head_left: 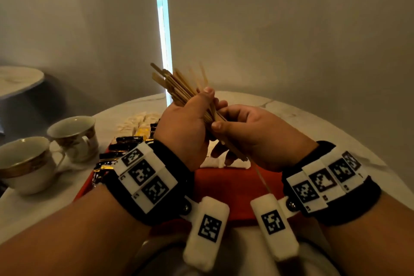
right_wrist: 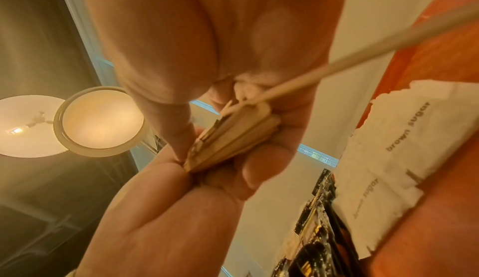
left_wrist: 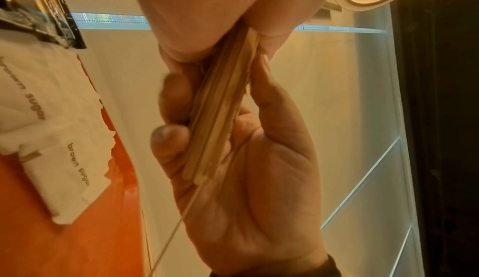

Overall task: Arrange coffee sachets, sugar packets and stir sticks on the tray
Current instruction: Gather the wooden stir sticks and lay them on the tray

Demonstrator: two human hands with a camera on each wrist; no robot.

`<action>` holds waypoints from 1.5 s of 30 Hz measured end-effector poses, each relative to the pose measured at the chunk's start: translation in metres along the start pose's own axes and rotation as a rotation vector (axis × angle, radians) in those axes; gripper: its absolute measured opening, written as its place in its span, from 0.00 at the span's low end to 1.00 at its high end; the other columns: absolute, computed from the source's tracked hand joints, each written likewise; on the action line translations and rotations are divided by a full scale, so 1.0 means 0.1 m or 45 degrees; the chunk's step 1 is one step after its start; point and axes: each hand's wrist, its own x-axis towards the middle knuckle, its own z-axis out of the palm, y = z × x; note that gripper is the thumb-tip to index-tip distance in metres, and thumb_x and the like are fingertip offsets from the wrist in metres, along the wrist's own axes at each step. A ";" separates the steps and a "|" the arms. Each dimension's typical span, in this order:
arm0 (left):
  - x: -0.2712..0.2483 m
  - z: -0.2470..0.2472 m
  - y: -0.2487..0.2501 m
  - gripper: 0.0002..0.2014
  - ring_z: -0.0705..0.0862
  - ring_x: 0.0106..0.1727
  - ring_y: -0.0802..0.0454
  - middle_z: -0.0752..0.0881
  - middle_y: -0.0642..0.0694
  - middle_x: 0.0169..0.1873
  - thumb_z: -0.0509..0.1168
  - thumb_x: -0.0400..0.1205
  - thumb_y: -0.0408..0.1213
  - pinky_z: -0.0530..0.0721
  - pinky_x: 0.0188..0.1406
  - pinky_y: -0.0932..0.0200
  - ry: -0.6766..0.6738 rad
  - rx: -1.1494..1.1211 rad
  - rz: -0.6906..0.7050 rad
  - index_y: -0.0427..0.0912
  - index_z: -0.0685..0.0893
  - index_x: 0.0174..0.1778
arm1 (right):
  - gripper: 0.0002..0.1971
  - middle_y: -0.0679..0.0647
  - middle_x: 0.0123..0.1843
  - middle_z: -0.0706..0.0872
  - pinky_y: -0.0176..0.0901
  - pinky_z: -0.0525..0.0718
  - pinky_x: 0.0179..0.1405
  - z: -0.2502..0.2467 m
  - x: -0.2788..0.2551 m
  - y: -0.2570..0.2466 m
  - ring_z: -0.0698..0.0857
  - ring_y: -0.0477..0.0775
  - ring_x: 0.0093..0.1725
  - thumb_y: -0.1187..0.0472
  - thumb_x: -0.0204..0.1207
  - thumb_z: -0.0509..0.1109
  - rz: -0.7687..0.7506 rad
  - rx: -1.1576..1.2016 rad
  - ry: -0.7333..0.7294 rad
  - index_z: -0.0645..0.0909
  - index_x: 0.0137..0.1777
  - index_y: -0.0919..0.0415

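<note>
1. The left hand grips a bundle of wooden stir sticks, fingers curled round its lower part, in the air above the red tray.
2. The bundle's long axis tilts: the fanned upper ends point up and away toward the desk's far edge, the lower ends down toward the person.
3. The right hand meets the bundle at its lower end, thumb and fingers pinching there; one stick juts further down from it toward the tray, so it looks half drawn out.
4. The right hand is nearer the free tray floor, which lies straight below at the near edge.
5. Brown sugar packets and dark coffee sachets already lie on the tray's far and left parts.
</note>
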 end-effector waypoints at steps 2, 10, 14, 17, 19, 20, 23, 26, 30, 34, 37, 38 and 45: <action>-0.01 -0.02 -0.02 0.10 0.93 0.42 0.45 0.93 0.42 0.39 0.68 0.85 0.41 0.91 0.50 0.40 0.000 0.000 0.012 0.36 0.84 0.48 | 0.20 0.65 0.56 0.91 0.56 0.88 0.42 0.00 0.00 -0.01 0.90 0.67 0.50 0.51 0.77 0.75 0.032 0.055 -0.030 0.83 0.64 0.62; 0.12 -0.10 -0.10 0.04 0.93 0.47 0.43 0.87 0.49 0.30 0.66 0.87 0.34 0.90 0.37 0.40 0.041 -0.189 0.032 0.40 0.81 0.46 | 0.21 0.63 0.50 0.88 0.50 0.84 0.40 -0.32 -0.01 0.01 0.87 0.60 0.46 0.48 0.84 0.65 0.316 -0.022 0.088 0.83 0.63 0.66; 0.11 -0.10 -0.09 0.05 0.93 0.46 0.45 0.87 0.50 0.29 0.66 0.87 0.33 0.90 0.32 0.47 0.026 -0.217 0.045 0.40 0.81 0.45 | 0.11 0.62 0.54 0.92 0.49 0.85 0.47 -0.48 -0.11 -0.01 0.89 0.57 0.49 0.63 0.78 0.72 0.497 -0.443 -0.179 0.86 0.59 0.62; 0.12 -0.10 -0.10 0.05 0.93 0.44 0.47 0.87 0.51 0.28 0.66 0.87 0.33 0.90 0.36 0.45 0.053 -0.220 0.055 0.41 0.81 0.45 | 0.07 0.62 0.50 0.92 0.48 0.81 0.46 -0.45 -0.12 0.01 0.88 0.57 0.48 0.68 0.78 0.72 0.513 -0.540 -0.308 0.89 0.53 0.61; 0.13 -0.10 -0.09 0.05 0.93 0.42 0.48 0.87 0.51 0.28 0.67 0.87 0.34 0.91 0.41 0.43 0.080 -0.227 0.062 0.41 0.81 0.45 | 0.06 0.61 0.46 0.92 0.46 0.80 0.43 -0.44 -0.12 0.01 0.87 0.56 0.44 0.69 0.79 0.72 0.506 -0.561 -0.333 0.90 0.49 0.61; 0.13 -0.10 -0.08 0.04 0.93 0.42 0.48 0.87 0.51 0.29 0.67 0.86 0.34 0.91 0.45 0.41 0.094 -0.233 0.061 0.41 0.81 0.45 | 0.06 0.60 0.44 0.91 0.45 0.80 0.41 -0.46 -0.12 0.00 0.86 0.55 0.42 0.69 0.79 0.72 0.502 -0.568 -0.311 0.90 0.48 0.61; 0.14 -0.12 -0.04 0.04 0.93 0.41 0.49 0.88 0.51 0.29 0.68 0.86 0.35 0.91 0.52 0.39 0.131 -0.250 0.038 0.41 0.81 0.47 | 0.07 0.58 0.42 0.91 0.44 0.80 0.39 -0.54 -0.17 -0.06 0.86 0.53 0.39 0.70 0.79 0.71 0.433 -0.532 -0.125 0.91 0.48 0.63; 0.13 -0.12 -0.05 0.04 0.92 0.37 0.51 0.88 0.50 0.27 0.68 0.86 0.35 0.92 0.46 0.43 0.131 -0.262 -0.002 0.41 0.82 0.46 | 0.08 0.56 0.40 0.90 0.44 0.80 0.36 -0.61 -0.17 -0.11 0.85 0.53 0.39 0.68 0.79 0.70 0.254 -0.321 0.201 0.91 0.50 0.63; 0.07 -0.10 -0.14 0.04 0.91 0.38 0.50 0.88 0.49 0.29 0.69 0.85 0.35 0.91 0.46 0.43 0.079 -0.211 -0.046 0.39 0.83 0.48 | 0.11 0.58 0.43 0.87 0.45 0.82 0.36 -0.54 -0.13 -0.17 0.84 0.55 0.41 0.65 0.81 0.68 0.005 0.070 0.523 0.89 0.59 0.62; 0.00 -0.07 -0.19 0.04 0.90 0.37 0.50 0.88 0.49 0.28 0.69 0.85 0.36 0.90 0.48 0.43 0.016 -0.117 -0.068 0.39 0.82 0.51 | 0.18 0.53 0.37 0.88 0.40 0.82 0.30 -0.33 -0.11 -0.22 0.84 0.50 0.34 0.62 0.70 0.73 -0.119 0.232 0.521 0.83 0.60 0.62; -0.05 -0.05 -0.19 0.05 0.89 0.35 0.49 0.88 0.47 0.29 0.68 0.86 0.36 0.90 0.44 0.45 -0.046 -0.076 -0.071 0.38 0.82 0.51 | 0.12 0.54 0.37 0.88 0.39 0.79 0.25 -0.13 -0.08 -0.19 0.82 0.48 0.29 0.64 0.71 0.74 -0.132 0.180 0.468 0.83 0.54 0.61; -0.07 -0.04 -0.19 0.06 0.89 0.34 0.48 0.87 0.45 0.29 0.67 0.86 0.36 0.89 0.40 0.46 -0.071 -0.060 -0.069 0.36 0.83 0.52 | 0.12 0.56 0.37 0.88 0.38 0.78 0.23 -0.07 -0.07 -0.18 0.81 0.47 0.28 0.65 0.72 0.74 -0.124 0.191 0.459 0.83 0.55 0.63; -0.13 -0.03 -0.18 0.12 0.86 0.30 0.45 0.86 0.41 0.33 0.66 0.87 0.38 0.87 0.30 0.50 -0.140 0.042 -0.097 0.33 0.85 0.59 | 0.16 0.61 0.41 0.89 0.35 0.80 0.21 0.03 -0.01 -0.12 0.83 0.47 0.27 0.65 0.68 0.76 -0.064 0.288 0.412 0.86 0.56 0.69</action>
